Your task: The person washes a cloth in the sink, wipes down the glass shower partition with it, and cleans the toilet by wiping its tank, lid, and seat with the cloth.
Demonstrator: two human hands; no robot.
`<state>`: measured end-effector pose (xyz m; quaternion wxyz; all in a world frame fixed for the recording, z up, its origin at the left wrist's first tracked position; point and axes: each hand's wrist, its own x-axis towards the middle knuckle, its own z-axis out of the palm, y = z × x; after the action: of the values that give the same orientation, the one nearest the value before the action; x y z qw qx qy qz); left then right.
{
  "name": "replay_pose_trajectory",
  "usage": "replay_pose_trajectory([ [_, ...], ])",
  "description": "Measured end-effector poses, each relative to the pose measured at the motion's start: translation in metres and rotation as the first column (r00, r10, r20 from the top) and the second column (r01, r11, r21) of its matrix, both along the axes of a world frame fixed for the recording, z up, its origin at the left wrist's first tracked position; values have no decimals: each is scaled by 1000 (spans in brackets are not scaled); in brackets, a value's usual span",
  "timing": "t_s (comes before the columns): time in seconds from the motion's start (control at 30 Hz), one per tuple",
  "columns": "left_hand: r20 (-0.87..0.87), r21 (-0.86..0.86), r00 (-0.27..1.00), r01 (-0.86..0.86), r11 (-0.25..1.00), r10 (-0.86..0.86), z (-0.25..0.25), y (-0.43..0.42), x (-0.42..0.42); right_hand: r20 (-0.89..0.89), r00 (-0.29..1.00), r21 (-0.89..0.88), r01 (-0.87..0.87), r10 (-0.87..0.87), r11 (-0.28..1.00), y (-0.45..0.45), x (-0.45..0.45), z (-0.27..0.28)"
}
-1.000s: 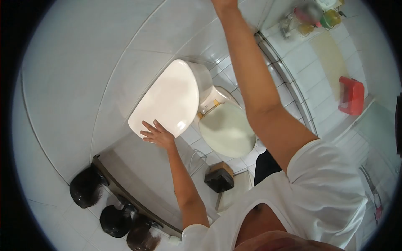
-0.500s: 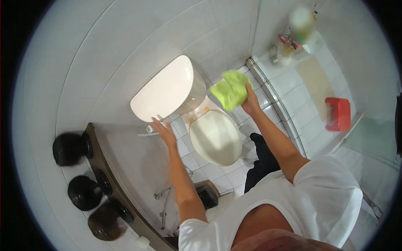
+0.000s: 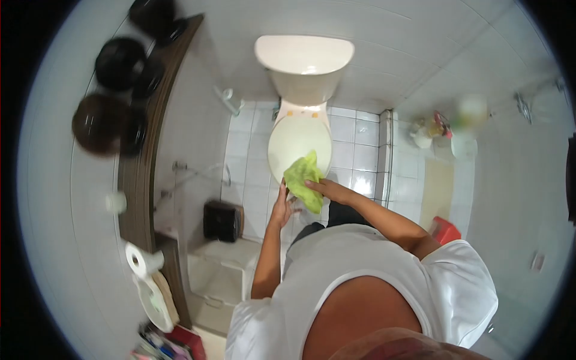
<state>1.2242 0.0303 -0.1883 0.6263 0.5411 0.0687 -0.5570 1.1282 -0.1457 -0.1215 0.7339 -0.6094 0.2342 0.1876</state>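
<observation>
In front of my body, my right hand (image 3: 329,189) grips a crumpled lime-green cloth (image 3: 301,174), thumb on top. The cloth hangs over the front of the closed toilet lid (image 3: 298,139); I cannot tell whether it touches the lid. Just left of the cloth is my left hand (image 3: 281,210), its fingers apart and nothing held in them. One fingertip comes close to the cloth's edge, and contact there is unclear. Behind the lid stands the toilet tank (image 3: 305,55) with its pale, flat top.
A black bin (image 3: 222,222) stands on the tiled floor at left. Dark round objects (image 3: 120,63) sit along a brown shelf (image 3: 174,78). A toilet paper roll (image 3: 144,261) is at lower left. On the right, a raised ledge (image 3: 385,156) borders bottles and a red object (image 3: 445,230).
The view has turned and now faces the toilet squarely. My right hand brought the cloth from beside the tank to the lid's front. My left hand left the tank's edge and came beside the cloth.
</observation>
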Motion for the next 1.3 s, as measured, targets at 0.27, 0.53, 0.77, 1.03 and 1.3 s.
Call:
replay_pose_trajectory([
  [0.27,72,-153,974,-203,967,216,15,63,-7,16,946,-557,-262,325,788,47,20,8],
  [0.53,414,89,899,-199,976,145,18,92,-24,-73,983,-385,-185,170,904,49,12,11],
  [0.77,428,-81,883,-176,981,194,25,92,-25,32,993,-744,-50,110,666,44,-1,30],
  [1.03,217,-498,954,-75,864,208,82,57,-14,153,988,-818,132,-10,560,1,-25,21],
  [1.3,469,-372,828,-131,919,308,56,14,-18,184,959,-571,284,-217,771,-1,-34,72],
])
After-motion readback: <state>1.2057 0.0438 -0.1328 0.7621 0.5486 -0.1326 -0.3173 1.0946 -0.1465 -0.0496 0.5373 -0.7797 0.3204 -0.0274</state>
